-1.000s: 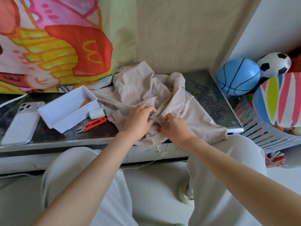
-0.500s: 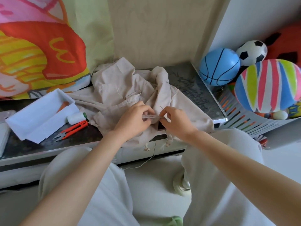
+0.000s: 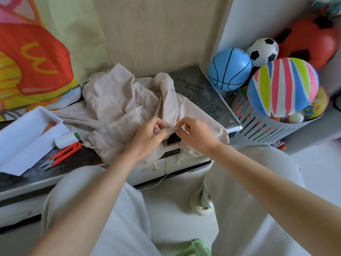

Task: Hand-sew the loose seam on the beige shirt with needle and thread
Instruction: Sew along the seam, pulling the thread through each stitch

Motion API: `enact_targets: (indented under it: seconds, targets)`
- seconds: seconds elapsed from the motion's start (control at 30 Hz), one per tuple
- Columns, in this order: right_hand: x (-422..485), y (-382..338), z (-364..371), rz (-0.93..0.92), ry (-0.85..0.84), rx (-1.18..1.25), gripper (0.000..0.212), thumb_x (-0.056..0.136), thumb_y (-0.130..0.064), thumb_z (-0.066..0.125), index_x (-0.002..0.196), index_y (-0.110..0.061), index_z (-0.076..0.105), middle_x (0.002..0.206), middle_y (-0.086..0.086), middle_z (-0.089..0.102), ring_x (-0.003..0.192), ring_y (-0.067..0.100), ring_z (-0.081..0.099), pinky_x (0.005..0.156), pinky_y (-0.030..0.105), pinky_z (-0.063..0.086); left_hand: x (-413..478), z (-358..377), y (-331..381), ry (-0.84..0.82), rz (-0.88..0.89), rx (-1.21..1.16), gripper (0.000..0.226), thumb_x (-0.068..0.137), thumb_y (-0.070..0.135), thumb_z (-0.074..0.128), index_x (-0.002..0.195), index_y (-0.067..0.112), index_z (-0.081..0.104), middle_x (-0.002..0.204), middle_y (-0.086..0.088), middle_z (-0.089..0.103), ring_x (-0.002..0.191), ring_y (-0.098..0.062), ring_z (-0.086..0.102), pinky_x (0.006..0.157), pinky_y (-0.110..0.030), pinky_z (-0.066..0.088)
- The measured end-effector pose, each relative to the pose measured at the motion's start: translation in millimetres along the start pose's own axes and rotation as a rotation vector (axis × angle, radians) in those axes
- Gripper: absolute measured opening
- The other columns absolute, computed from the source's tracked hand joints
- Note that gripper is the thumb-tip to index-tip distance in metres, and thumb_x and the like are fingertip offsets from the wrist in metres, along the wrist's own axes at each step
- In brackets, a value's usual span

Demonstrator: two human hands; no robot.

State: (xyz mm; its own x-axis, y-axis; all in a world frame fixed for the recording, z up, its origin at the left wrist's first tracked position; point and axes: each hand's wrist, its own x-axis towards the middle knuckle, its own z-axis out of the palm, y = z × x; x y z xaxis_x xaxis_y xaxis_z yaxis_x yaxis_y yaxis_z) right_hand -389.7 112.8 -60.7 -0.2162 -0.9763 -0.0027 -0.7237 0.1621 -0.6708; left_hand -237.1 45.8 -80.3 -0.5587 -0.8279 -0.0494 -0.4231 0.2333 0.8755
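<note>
Beige cotton shirt [image 3: 120,100], crumpled on a dark tabletop [image 3: 203,89], its near hem spilling over the front edge towards the person's lap. At the shirt's near edge both hands lift a narrow fold of seam [image 3: 169,128] clear of the table. The left hand [image 3: 147,137] pinches the fold's left end between thumb and curled fingers. The right hand [image 3: 197,133] pinches its right end, fingertips closed on something fine. A thin pale line [image 3: 179,119] rises from them, too slight to tell needle from thread. A loose tail of thread [image 3: 162,180] hangs below the shirt.

This looks like mid-stitch, with the seam held taut for the needle. The next move probably calls for pulling the thread through gently while the left pinch keeps the fold flat.

Left of the shirt lie a white spool [image 3: 65,140], orange snips [image 3: 62,154] and a white box [image 3: 27,133]. Right of the shirt, a basket [image 3: 258,130] holds toy balls.
</note>
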Motion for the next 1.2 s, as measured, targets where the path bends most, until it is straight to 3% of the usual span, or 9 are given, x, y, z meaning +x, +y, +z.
enact_targets:
  seconds: [0.1, 0.23, 0.4, 0.53, 0.6, 0.73, 0.87, 1.1, 1.2]
  targets:
    - [-4, 3, -1, -0.017, 0.007, 0.022, 0.013, 0.09, -0.005, 0.055, 0.097, -0.007, 0.066, 0.054, -0.011, 0.034, 0.05, 0.0, 0.044, 0.051, 0.012, 0.035, 2, 5, -2, 0.028, -0.01, -0.051, 0.002, 0.088, 0.015, 0.064, 0.087, 0.016, 0.065, 0.056, 0.013, 0.04, 0.051, 0.002, 0.041, 0.052, -0.012, 0.031]
    - [-7, 7, -1, -0.007, 0.034, 0.044, 0.012, 0.091, -0.007, 0.056, 0.096, -0.009, 0.066, 0.054, -0.011, 0.033, 0.052, -0.006, 0.045, 0.051, 0.013, 0.034, 4, 10, 0, 0.041, 0.028, -0.056, 0.009, 0.085, 0.013, 0.068, 0.078, 0.019, 0.066, 0.074, 0.013, 0.06, 0.065, 0.01, 0.053, 0.063, -0.007, 0.037]
    - [-12, 10, 3, 0.017, 0.047, 0.058, 0.013, 0.092, -0.012, 0.057, 0.101, -0.008, 0.065, 0.061, -0.012, 0.034, 0.052, -0.002, 0.044, 0.054, 0.01, 0.036, 6, 13, -4, 0.033, 0.104, -0.07, 0.01, 0.083, 0.019, 0.071, 0.083, 0.028, 0.072, 0.087, 0.009, 0.069, 0.086, -0.004, 0.063, 0.079, -0.02, 0.047]
    - [-20, 7, 2, 0.063, 0.035, 0.163, 0.033, 0.098, -0.019, 0.043, 0.127, -0.011, 0.056, 0.097, -0.004, 0.046, 0.079, 0.008, 0.049, 0.067, 0.011, 0.032, 8, 14, -5, 0.088, 0.111, -0.03, 0.011, 0.082, 0.018, 0.072, 0.082, 0.029, 0.071, 0.082, 0.014, 0.061, 0.081, -0.004, 0.06, 0.078, -0.023, 0.045]
    - [-28, 7, 2, 0.045, 0.054, 0.218, 0.037, 0.099, -0.018, 0.038, 0.131, -0.007, 0.052, 0.101, 0.0, 0.046, 0.092, 0.012, 0.048, 0.076, 0.014, 0.031, 7, 15, -5, 0.092, 0.121, -0.027, 0.016, 0.082, 0.02, 0.072, 0.078, 0.036, 0.069, 0.08, 0.017, 0.062, 0.079, -0.002, 0.06, 0.077, -0.023, 0.045]
    - [-42, 8, 9, -0.003, 0.151, 0.258, 0.032, 0.098, -0.019, 0.038, 0.114, -0.005, 0.061, 0.076, -0.01, 0.051, 0.069, 0.004, 0.048, 0.066, 0.009, 0.037, 6, 15, -4, 0.085, 0.088, -0.029, 0.006, 0.081, 0.028, 0.068, 0.078, 0.033, 0.07, 0.079, 0.014, 0.07, 0.081, -0.006, 0.065, 0.077, -0.034, 0.051]
    - [-45, 12, 17, 0.069, 0.139, 0.275, 0.018, 0.097, -0.01, 0.04, 0.087, -0.013, 0.055, 0.072, 0.005, 0.064, 0.059, 0.008, 0.051, 0.054, 0.012, 0.038, 6, 17, -2, 0.098, 0.086, -0.043, 0.008, 0.081, 0.025, 0.069, 0.077, 0.031, 0.069, 0.078, 0.013, 0.071, 0.079, -0.006, 0.065, 0.077, -0.032, 0.051]
    - [-46, 10, 20, 0.142, 0.092, 0.272, 0.014, 0.097, -0.012, 0.045, 0.088, -0.011, 0.056, 0.071, 0.002, 0.067, 0.046, -0.001, 0.049, 0.046, 0.011, 0.035, 4, 18, -1, 0.118, 0.05, -0.065, 0.016, 0.084, 0.018, 0.068, 0.075, 0.03, 0.064, 0.072, 0.017, 0.07, 0.071, 0.0, 0.064, 0.069, -0.019, 0.047]
    - [-46, 8, 21, 0.163, 0.093, 0.279, 0.013, 0.096, -0.013, 0.046, 0.088, -0.012, 0.057, 0.072, 0.003, 0.069, 0.044, -0.001, 0.048, 0.046, 0.011, 0.035, 3, 19, -3, 0.123, 0.05, -0.058, 0.016, 0.084, 0.019, 0.068, 0.074, 0.03, 0.063, 0.072, 0.019, 0.07, 0.072, 0.0, 0.064, 0.071, -0.024, 0.048]
